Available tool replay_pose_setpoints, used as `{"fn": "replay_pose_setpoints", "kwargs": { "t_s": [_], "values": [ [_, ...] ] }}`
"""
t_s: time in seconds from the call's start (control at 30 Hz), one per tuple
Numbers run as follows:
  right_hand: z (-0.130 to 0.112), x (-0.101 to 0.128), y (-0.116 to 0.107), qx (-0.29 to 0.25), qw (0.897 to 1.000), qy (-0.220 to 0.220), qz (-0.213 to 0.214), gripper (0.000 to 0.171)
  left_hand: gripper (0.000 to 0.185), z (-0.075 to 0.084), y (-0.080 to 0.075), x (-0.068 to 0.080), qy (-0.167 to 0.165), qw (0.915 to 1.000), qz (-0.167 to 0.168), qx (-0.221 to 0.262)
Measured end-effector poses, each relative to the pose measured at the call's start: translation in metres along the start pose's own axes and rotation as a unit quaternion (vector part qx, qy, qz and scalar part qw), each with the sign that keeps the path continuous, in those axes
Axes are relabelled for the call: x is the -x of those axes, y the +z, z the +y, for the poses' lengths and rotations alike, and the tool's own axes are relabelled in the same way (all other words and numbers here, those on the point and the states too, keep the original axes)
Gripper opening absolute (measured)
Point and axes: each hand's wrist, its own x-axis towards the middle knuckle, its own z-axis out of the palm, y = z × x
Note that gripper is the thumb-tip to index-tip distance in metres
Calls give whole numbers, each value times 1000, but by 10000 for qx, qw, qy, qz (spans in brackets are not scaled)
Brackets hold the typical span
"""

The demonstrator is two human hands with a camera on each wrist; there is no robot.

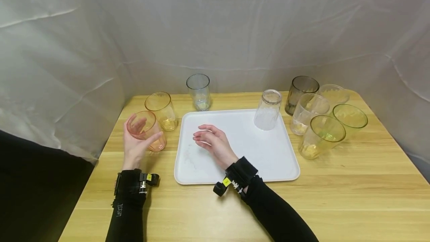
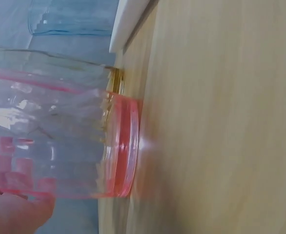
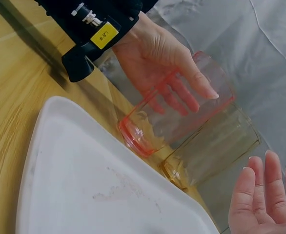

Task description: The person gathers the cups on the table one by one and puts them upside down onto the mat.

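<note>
the left hand point(image 1: 134, 147) grips the pink glass point(image 1: 149, 127) left of the tray point(image 1: 245, 156), fingers point(image 3: 182, 95) showing through its side; i can't tell if it touches the table point(image 1: 188, 212). the yellow glass point(image 1: 164, 111) stands partly behind. the right hand point(image 1: 216, 143), loosely bent, empty, hangs over the tray.

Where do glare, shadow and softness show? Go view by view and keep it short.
Head: a dark shadow runs along the inner side of the left sleeve on the wooden table; left wrist: a bright glint sits beside the base of the pink tumbler, while the left hand looks soft; right wrist: a dark shadow band crosses the wood at upper left.
</note>
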Motion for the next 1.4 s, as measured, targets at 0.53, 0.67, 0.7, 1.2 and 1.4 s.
{"fn": "replay_pose_setpoints", "kwargs": {
  "t_s": [0.53,0.67,0.7,1.2,1.4],
  "values": [
    [-9,10,-18,325,9982,-493,60,33,88,6,11,10,53,9996,186,-185],
    [-13,12,-25,669,9951,-730,-1,33,90,15,17,16,224,9996,-9,-195],
    [-14,13,-27,761,9941,-777,-12,34,90,17,20,18,282,9994,-73,-198],
    [-36,27,-49,1861,9663,-1773,165,33,90,50,86,30,1293,9863,-979,-304],
    [-45,33,-61,2584,9427,-2105,176,33,88,55,113,36,1490,9810,-1240,-91]
  ]
}}
